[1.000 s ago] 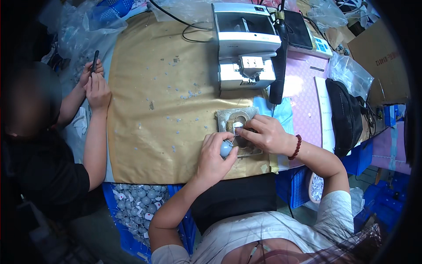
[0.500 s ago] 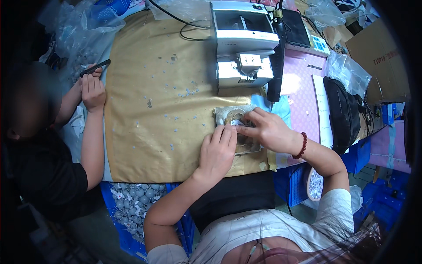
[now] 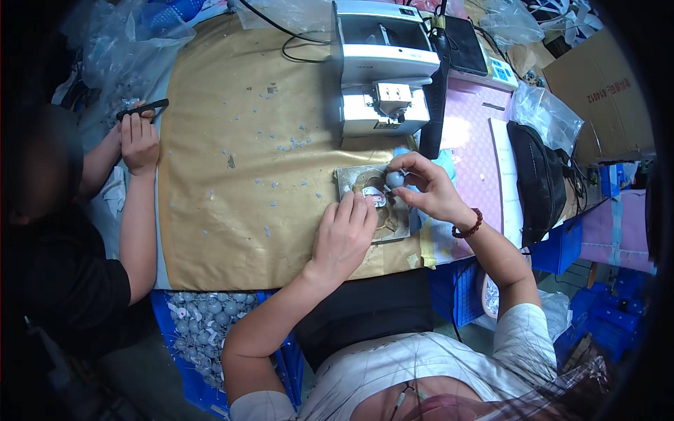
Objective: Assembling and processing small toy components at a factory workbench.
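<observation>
A square metal fixture [image 3: 344, 179] with a rounded recess lies on the tan table cover in front of me. Inside the recess sits a small white piece [image 3: 375, 198] with dark marks. My left hand [image 3: 344, 231] rests over the fixture's left side, fingers together, their tips at the white piece's edge; its thumb is hidden. At the fixture's far right corner, my right hand [image 3: 430, 189] pinches a small grey ball [image 3: 395, 179] between thumb and fingers. The ball is apart from my left fingertips.
Beyond the fixture stand a silver desktop machine [image 3: 385, 67] and a long black tool [image 3: 435, 112]. Blue-grey scraps [image 3: 293, 144] dot the cover. A blue bin [image 3: 165, 316] of grey balls is below left; a co-worker's hand [image 3: 140, 144] holds a black object [image 3: 144, 109].
My right hand has drawn up and away from my left fingertips, bringing the grey ball into sight and uncovering the white piece. My left hand stays on the fixture. The view has shifted slightly.
</observation>
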Demonstrator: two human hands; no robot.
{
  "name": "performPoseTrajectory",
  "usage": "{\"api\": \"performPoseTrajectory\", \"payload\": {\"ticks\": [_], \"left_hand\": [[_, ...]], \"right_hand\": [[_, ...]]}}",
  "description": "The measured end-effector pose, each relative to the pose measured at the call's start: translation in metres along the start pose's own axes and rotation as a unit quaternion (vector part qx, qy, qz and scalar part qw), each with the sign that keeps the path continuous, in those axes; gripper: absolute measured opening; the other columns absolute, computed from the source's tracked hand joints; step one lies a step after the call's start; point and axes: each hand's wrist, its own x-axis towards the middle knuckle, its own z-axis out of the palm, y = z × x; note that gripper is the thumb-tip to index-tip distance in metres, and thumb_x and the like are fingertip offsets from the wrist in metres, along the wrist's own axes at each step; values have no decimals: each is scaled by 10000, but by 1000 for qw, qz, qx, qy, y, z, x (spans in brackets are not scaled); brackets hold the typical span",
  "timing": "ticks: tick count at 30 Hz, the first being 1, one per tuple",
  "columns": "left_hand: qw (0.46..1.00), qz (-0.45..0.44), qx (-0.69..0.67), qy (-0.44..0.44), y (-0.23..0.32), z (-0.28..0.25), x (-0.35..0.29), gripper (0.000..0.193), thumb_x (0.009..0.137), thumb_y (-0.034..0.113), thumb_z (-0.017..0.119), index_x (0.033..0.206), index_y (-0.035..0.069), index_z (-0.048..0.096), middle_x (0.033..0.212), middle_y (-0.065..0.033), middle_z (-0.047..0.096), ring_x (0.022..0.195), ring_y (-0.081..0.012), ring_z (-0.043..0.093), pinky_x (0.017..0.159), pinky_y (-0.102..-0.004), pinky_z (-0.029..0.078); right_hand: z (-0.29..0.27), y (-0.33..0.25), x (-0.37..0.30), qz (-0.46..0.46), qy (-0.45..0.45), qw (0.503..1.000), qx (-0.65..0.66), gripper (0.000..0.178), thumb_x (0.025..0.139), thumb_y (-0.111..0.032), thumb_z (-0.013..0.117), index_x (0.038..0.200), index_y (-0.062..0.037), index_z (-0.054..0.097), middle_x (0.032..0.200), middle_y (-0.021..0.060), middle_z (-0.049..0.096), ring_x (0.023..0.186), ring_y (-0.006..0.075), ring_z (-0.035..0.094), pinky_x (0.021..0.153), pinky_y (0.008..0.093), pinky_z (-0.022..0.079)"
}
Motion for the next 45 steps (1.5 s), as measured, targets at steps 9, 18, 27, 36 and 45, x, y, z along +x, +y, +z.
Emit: {"api": "performPoseTrajectory", "payload": {"ticks": [9, 18, 27, 36, 45], "left_hand": [[1000, 1, -11, 14, -4, 2, 2, 384, 806, 59, 596, 1175, -42, 626, 1163, -170, 630, 1138, -306, 597, 919, -402, 482], [997, -27, -58, 43, -5, 6, 5, 344, 772, 60, 671, 1107, -16, 656, 1093, -145, 639, 1090, -296, 623, 886, -404, 501], [972, -153, -177, 14, -2, -8, 33, 419, 759, 95, 741, 1160, 45, 632, 1029, -109, 599, 988, -316, 579, 838, -419, 502], [971, -145, -190, -14, -7, -10, 36, 432, 772, 92, 742, 1191, 52, 644, 1017, -104, 602, 973, -308, 563, 843, -415, 494], [968, -145, -203, 12, -9, 1, 34, 423, 778, 84, 742, 1190, 59, 650, 1003, -95, 603, 985, -310, 551, 860, -408, 489]], "right_hand": [[0, -25, 19, 58, -84, 976, -191, 408, 845, -84, 787, 1211, 13, 633, 1006, 102, 672, 968, 154, 658, 794, 299, 541], [6, -29, 28, -53, -85, 935, -341, 402, 805, -164, 813, 1129, 6, 647, 950, 171, 641, 862, 349, 626, 750, 386, 505], [17, -21, 20, -18, -36, 957, -286, 485, 831, -176, 784, 1230, -19, 556, 986, 152, 590, 867, 323, 623, 749, 398, 512], [-2, 6, 15, -21, 9, 996, -88, 337, 958, -89, 658, 1274, -10, 572, 1059, 52, 612, 865, 101, 604, 748, 268, 521], [5, -8, -7, -194, 13, 936, -293, 194, 812, -105, 757, 970, -55, 656, 905, 107, 609, 809, 298, 616, 686, 381, 523]]}}
